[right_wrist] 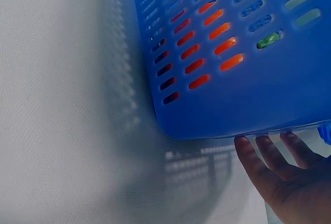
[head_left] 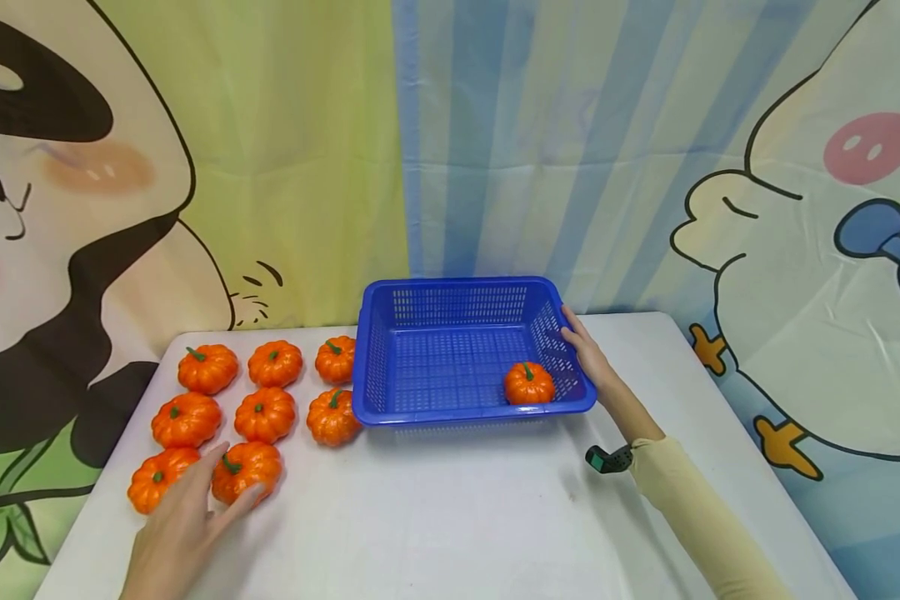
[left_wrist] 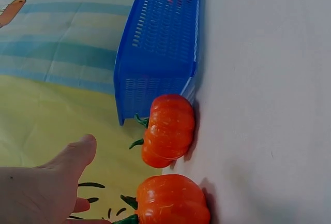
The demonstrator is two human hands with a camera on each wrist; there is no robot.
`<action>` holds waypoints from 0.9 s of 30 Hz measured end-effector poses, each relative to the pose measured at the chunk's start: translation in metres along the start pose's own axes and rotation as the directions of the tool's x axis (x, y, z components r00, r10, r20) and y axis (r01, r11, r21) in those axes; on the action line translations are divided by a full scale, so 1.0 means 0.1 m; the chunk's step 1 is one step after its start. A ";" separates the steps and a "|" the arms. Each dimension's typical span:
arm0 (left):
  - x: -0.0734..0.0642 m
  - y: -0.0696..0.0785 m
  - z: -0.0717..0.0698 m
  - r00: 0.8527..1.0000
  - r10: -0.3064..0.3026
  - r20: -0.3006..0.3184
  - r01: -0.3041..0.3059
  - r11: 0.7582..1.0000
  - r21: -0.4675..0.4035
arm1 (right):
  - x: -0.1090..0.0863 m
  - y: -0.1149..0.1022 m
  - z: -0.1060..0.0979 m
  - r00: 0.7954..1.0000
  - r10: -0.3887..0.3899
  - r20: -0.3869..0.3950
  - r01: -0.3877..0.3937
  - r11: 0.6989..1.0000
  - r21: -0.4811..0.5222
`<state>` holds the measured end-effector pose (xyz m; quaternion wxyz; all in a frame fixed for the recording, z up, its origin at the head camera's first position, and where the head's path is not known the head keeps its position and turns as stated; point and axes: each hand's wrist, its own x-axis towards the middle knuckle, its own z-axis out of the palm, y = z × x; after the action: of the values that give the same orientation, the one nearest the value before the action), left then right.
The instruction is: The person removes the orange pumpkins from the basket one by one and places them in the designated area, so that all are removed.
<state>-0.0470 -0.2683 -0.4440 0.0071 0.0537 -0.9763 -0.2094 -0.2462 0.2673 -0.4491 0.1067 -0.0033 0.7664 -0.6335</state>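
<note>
My left hand reaches over the near end of a group of small orange toy pumpkins, its fingers and thumb spread around the closest pumpkin. In the left wrist view the thumb is stretched out, apart from the pumpkins in sight. A blue plastic basket stands at the back middle of the table, with one pumpkin inside, in its near right corner. Against the basket's right outer side, my right hand rests; the right wrist view shows its fingers straight, with the tips at the basket's edge.
More pumpkins, such as one at the back and one by the basket's left wall, stand in rows on the left of the white table. Cartoon curtains hang behind and beside it. A small dark device sits at my right wrist.
</note>
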 end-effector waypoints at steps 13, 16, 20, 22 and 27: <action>-0.07 0.11 -0.03 0.997 0.050 -0.062 -0.050 0.999 -0.005 | 0.02 0.09 -0.01 0.998 -0.059 0.011 0.060 0.998 -0.008; -0.08 0.21 -0.04 0.996 0.080 -0.035 -0.081 0.996 -0.029 | 0.04 0.08 -0.01 0.999 -0.035 0.003 0.035 0.999 -0.003; -0.10 0.37 -0.04 0.992 0.125 0.015 -0.124 0.989 -0.075 | 0.06 0.07 -0.02 1.000 0.001 -0.004 0.000 1.000 0.008; -0.10 0.45 -0.04 0.988 0.149 0.035 -0.145 0.984 -0.106 | 0.06 0.06 -0.02 1.000 0.007 -0.003 -0.007 1.000 0.017; -0.12 0.63 -0.04 0.978 0.156 0.141 -0.122 0.967 -0.225 | 0.05 0.05 -0.01 1.000 0.020 -0.009 -0.020 0.999 0.028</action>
<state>-0.0416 -0.2115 -0.4147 -0.0497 -0.0329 -0.9468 -0.3161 -0.2504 0.2689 -0.4546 0.1097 0.0088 0.7579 -0.6431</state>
